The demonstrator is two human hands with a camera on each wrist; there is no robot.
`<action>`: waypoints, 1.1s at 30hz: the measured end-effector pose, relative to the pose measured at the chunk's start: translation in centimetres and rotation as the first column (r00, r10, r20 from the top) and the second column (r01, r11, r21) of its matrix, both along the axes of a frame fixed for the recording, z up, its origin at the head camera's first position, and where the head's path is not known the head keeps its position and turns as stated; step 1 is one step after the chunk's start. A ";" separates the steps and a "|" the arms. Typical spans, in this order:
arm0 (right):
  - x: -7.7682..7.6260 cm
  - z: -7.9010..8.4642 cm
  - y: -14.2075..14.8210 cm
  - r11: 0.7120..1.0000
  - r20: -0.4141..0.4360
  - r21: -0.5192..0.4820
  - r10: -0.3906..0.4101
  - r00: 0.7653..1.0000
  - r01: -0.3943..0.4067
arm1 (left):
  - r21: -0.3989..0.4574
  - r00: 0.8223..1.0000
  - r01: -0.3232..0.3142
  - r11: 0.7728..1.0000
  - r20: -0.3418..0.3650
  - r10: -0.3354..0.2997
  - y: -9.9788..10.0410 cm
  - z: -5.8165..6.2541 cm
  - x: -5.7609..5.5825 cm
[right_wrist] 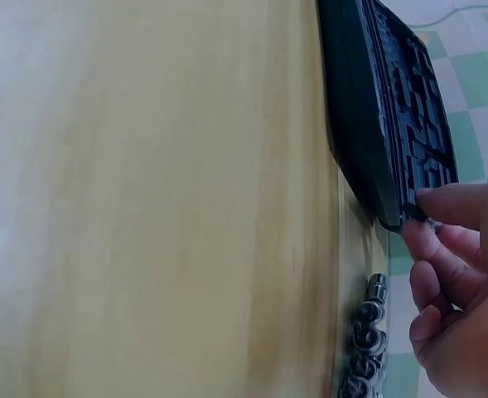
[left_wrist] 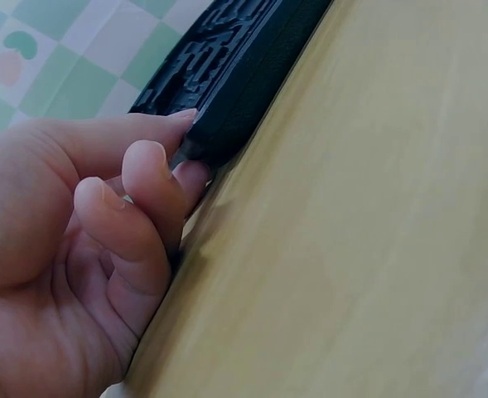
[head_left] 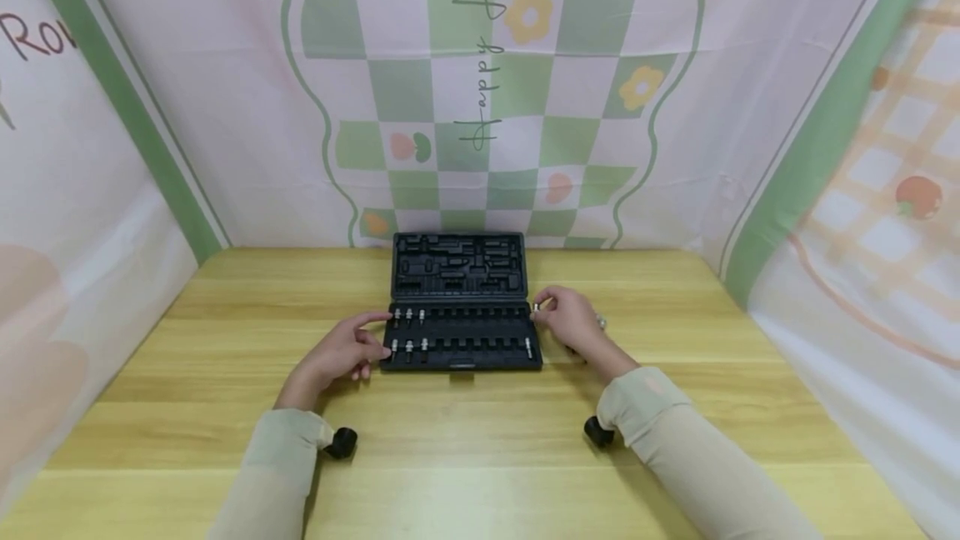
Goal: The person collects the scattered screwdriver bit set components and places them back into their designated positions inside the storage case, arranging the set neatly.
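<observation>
A black socket case point(head_left: 461, 332) lies unfolded on the table, its moulded lid point(head_left: 459, 265) raised at the back. Several silver bit sockets point(head_left: 408, 347) fill the left ends of its two rows, and one more socket point(head_left: 528, 347) sits at the front right. My left hand point(head_left: 337, 350) holds the case's left edge; in the left wrist view the thumb point(left_wrist: 144, 137) lies on the front corner. At the right edge, my right hand point(head_left: 570, 319) pinches a small silver bit socket point(head_left: 536, 307) between thumb and forefinger, mostly covered by the fingertips.
Several loose sockets point(right_wrist: 366, 338) lie on the wooden table point(head_left: 457, 448), right of the case and partly hidden by my right hand in the head view. A patterned cloth point(head_left: 480, 90) hangs behind the table, with cloth walls on both sides.
</observation>
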State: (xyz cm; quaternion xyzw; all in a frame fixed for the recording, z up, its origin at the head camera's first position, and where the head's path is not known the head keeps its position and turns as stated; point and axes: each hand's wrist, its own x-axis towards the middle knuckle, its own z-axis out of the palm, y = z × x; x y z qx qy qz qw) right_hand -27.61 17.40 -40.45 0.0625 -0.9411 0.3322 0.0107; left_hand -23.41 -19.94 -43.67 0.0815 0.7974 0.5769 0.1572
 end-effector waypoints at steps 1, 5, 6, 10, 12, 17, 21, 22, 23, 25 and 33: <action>-0.1 0.0 -0.1 1.000 0.001 -0.002 0.008 1.000 -0.008 | 0.000 1.000 0.001 1.000 0.001 -0.001 0.0 0.0 0.0; -0.6 0.1 -0.5 1.000 -0.009 0.014 0.002 1.000 -0.002 | 0.003 1.000 0.007 1.000 0.000 -0.007 0.0 0.0 -0.1; -0.7 0.1 -0.6 1.000 -0.015 0.019 0.001 1.000 0.000 | 0.004 1.000 0.010 1.000 -0.001 -0.010 0.0 0.0 -0.1; -0.9 0.0 -1.0 1.000 -0.020 0.014 0.000 1.000 0.000 | 0.006 1.000 0.013 1.000 -0.002 -0.013 -0.1 0.0 -0.1; -0.9 0.0 -1.3 1.000 -0.022 0.003 -0.002 1.000 0.002 | 0.004 1.000 0.017 1.000 -0.004 -0.017 -0.1 0.1 -0.1; -0.8 -0.2 -1.8 1.000 -0.030 0.003 -0.007 1.000 0.007 | -0.004 1.000 0.020 1.000 -0.008 -0.020 -0.1 0.1 -0.1; -1.0 -0.3 -2.0 1.000 -0.022 0.008 -0.011 1.000 0.011 | -0.004 1.000 0.017 1.000 -0.005 -0.017 -0.1 0.1 0.0; -1.0 -0.3 -2.1 1.000 -0.023 0.011 -0.012 1.000 0.012 | -0.002 1.000 0.016 1.000 -0.003 -0.016 -0.1 0.2 0.0; -1.0 -0.3 -2.1 1.000 -0.025 0.014 -0.013 1.000 0.013 | 0.000 1.000 0.015 1.000 -0.002 -0.015 -0.1 0.2 0.0; -1.1 -0.4 -2.1 1.000 -0.036 0.020 -0.011 0.999 0.012 | 0.002 1.000 0.014 1.000 0.000 -0.014 -0.1 0.2 0.0; -1.4 -0.5 -2.1 1.000 -0.045 0.008 -0.022 0.999 0.022 | 0.001 1.000 0.013 1.000 -0.003 -0.013 -0.2 0.1 0.0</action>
